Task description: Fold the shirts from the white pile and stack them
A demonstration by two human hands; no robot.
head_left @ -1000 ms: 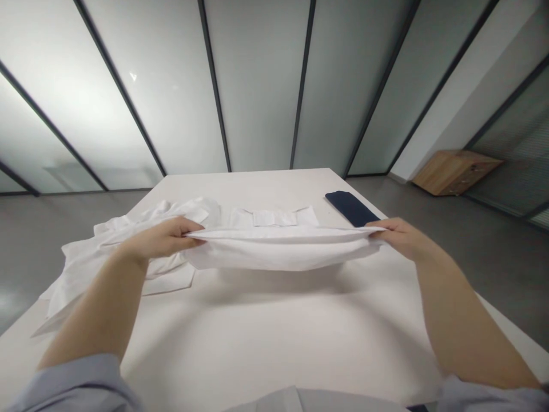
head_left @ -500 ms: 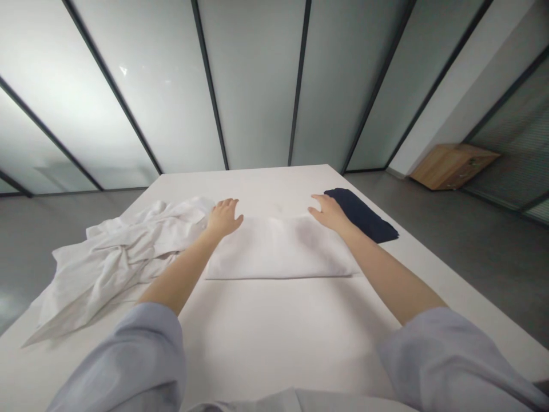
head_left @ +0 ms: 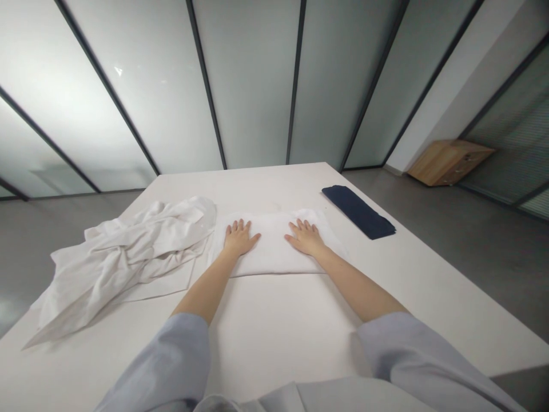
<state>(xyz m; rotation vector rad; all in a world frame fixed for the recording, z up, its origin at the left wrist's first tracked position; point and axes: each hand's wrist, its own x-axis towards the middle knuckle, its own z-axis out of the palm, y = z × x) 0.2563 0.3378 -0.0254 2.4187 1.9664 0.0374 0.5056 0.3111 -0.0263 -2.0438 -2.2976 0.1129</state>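
Note:
A white folded cloth (head_left: 273, 246) lies flat in front of me, its near edge straight. My left hand (head_left: 241, 237) rests palm down on its left part with the fingers spread. On the right part my right hand (head_left: 305, 237) also lies flat, fingers apart. Neither hand grips the fabric. Left of the folded cloth is a crumpled heap of white fabric (head_left: 141, 246), loosely bunched, with one corner trailing toward the near left.
A dark navy folded cloth (head_left: 359, 212) lies along the right side of the white table (head_left: 274, 332). Beyond the table stand frosted glass panels (head_left: 249, 86). A wooden cabinet (head_left: 448, 163) is on the floor at the far right.
Both hands have come down and inward from above the folded cloth's far corners onto its surface. The view has shifted slightly. The heap and the navy cloth stay put.

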